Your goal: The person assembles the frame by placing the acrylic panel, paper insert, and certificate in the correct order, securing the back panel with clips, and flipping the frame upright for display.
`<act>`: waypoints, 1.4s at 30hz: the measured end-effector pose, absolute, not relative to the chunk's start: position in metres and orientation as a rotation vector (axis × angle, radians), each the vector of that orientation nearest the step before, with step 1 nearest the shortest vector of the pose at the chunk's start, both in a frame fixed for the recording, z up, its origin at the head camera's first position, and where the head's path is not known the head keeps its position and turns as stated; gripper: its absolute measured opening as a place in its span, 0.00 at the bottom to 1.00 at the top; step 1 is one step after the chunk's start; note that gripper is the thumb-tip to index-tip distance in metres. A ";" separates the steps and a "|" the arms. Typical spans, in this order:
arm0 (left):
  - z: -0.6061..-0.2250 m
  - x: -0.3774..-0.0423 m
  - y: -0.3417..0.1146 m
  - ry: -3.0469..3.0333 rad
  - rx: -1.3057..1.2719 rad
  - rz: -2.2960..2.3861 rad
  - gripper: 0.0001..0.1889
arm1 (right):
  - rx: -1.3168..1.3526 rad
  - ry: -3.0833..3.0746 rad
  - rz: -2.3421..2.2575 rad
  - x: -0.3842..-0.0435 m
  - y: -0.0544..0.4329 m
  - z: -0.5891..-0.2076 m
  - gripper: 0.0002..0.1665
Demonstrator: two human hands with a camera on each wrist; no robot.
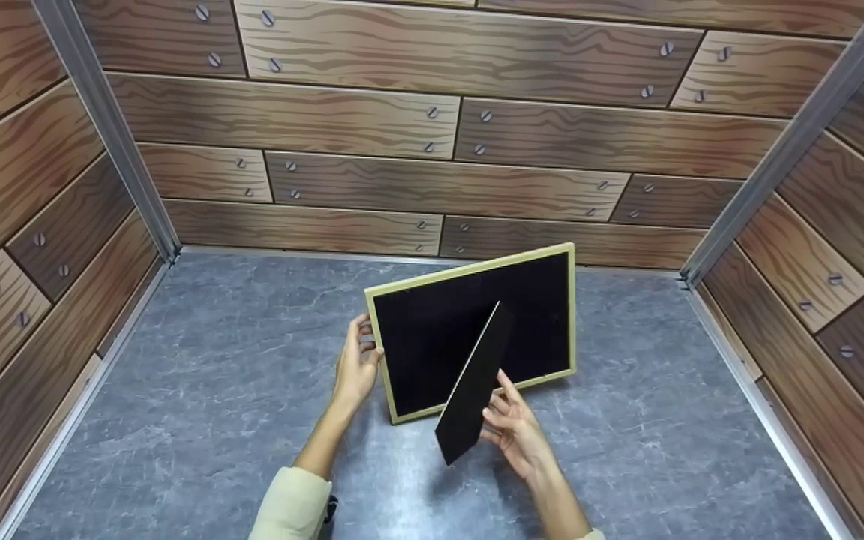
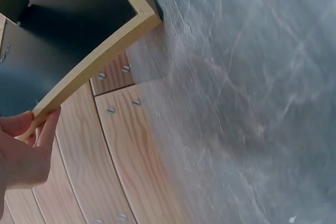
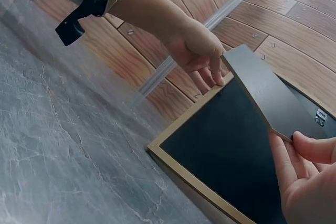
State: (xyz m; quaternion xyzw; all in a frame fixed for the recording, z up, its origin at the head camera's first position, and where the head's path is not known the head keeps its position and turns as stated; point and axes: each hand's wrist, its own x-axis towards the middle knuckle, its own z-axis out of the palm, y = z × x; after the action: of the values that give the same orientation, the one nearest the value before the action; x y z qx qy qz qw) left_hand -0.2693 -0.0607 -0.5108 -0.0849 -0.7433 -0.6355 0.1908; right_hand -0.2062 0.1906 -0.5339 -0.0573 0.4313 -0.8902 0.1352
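A picture frame (image 1: 432,345) with a pale wooden border stands tilted, its black back toward me. From that back a black easel leg (image 1: 469,397) swings out at an angle. My left hand (image 1: 358,364) grips the frame's left border, thumb on the back side and fingers round the edge, as the left wrist view also shows. My right hand (image 1: 518,431) pinches the leg's right edge between thumb and fingers, seen closely in the right wrist view. A small metal hanger (image 3: 321,117) sits on the frame's back. The front of the frame is hidden.
A grey marbled tabletop (image 1: 214,375) lies under the frame. Wood-print panels (image 1: 357,127) rise at the back and both sides, joined by metal corner posts (image 1: 113,127). A black strap piece (image 3: 79,19) hangs at my left sleeve.
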 end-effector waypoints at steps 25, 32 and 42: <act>-0.488 -0.264 -0.063 -1.974 -0.455 -1.508 0.22 | -0.038 1.347 -2.541 -0.193 0.188 -0.559 0.48; -0.489 -0.258 -0.063 -1.913 -0.495 -1.449 0.21 | 0.022 1.520 -2.470 -0.187 0.178 -0.566 0.45; -0.500 -0.252 -0.066 -1.859 -0.566 -1.430 0.24 | 0.048 1.556 -2.424 -0.179 0.170 -0.578 0.41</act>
State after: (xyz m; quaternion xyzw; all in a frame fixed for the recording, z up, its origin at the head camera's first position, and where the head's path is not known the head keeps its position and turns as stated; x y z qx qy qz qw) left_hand -0.2522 -0.0662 -0.4998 -0.2191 -0.7200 -0.5538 0.3563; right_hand -0.1791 0.1704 -0.5784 0.0167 0.5355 -0.8343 0.1302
